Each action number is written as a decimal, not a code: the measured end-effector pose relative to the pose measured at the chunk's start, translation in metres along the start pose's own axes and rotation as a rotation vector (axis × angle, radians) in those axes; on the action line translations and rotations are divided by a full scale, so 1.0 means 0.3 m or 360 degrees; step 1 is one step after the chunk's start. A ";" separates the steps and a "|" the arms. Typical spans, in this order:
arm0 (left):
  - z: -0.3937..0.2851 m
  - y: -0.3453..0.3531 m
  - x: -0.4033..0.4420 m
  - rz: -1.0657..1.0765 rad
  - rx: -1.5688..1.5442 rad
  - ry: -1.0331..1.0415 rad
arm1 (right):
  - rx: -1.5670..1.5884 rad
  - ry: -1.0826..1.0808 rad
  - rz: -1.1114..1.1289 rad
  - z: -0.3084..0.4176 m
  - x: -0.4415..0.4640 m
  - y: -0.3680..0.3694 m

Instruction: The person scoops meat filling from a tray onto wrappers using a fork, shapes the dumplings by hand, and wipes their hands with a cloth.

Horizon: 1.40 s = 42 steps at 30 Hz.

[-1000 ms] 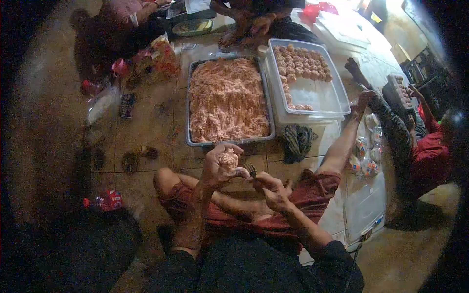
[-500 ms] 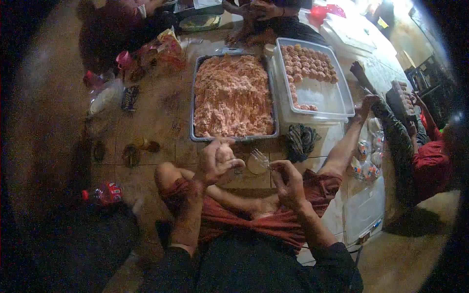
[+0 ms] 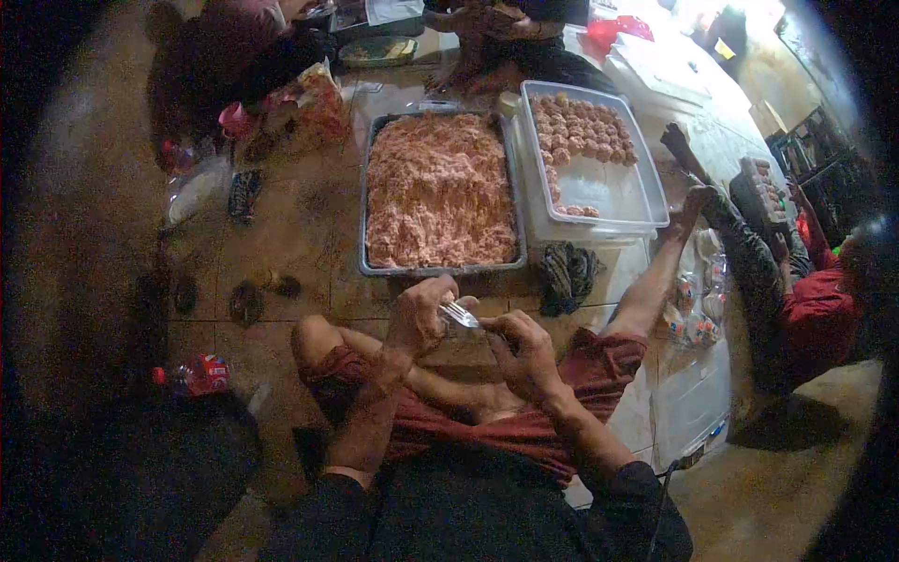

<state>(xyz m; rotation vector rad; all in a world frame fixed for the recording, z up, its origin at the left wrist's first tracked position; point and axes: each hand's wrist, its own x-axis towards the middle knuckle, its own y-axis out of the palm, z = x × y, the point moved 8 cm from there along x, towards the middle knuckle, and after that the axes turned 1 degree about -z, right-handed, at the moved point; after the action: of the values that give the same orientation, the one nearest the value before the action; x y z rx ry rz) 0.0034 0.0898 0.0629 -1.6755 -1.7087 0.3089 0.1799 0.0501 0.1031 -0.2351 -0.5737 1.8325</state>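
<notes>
My left hand (image 3: 420, 317) is closed round a small lump of pinkish meat mixture (image 3: 448, 297), mostly hidden by the fingers. In my right hand (image 3: 526, 351) is a metal fork (image 3: 459, 314), pinched by its handle, with its tines up against the left hand. Just beyond both hands stands a dark-rimmed tub (image 3: 440, 272), heaped with minced meat mixture (image 3: 440, 192). To its right, a clear plastic container (image 3: 660, 201) holds several rows of meatballs (image 3: 581, 131), with part of its bottom bare.
A dark crumpled plastic bag (image 3: 568, 276) lies right of the tub. On the left floor are a red-labelled bottle (image 3: 194, 376) and a pink cup (image 3: 234, 120). Packaged cups (image 3: 693, 314) sit beyond my right knee. Other people sit at the back and right; one has a tray (image 3: 763, 192) of meatballs.
The fork has moved left and up to the left hand, having been apart from it. My left hand has turned, and its fingers now cover more of the lump.
</notes>
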 end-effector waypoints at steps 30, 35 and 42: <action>-0.013 -0.178 -0.060 -0.0140 -0.0561 -0.0105 | -0.0421 -0.0441 0.0048 0.100 0.244 -0.046; 0.214 0.042 -0.128 0.0262 -0.1768 -0.0970 | -0.0065 -0.0428 0.0234 0.107 0.116 -0.002; 0.055 -0.125 -0.083 -0.0059 -0.0987 -0.0379 | 0.0118 0.0046 -0.0067 0.058 0.084 -0.111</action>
<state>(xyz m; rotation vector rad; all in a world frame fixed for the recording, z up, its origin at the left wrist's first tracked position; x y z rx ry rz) -0.0384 0.0664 0.0665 -2.1002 -2.1599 -0.0570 0.1918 0.0769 0.1376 -0.1979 -0.4862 1.8033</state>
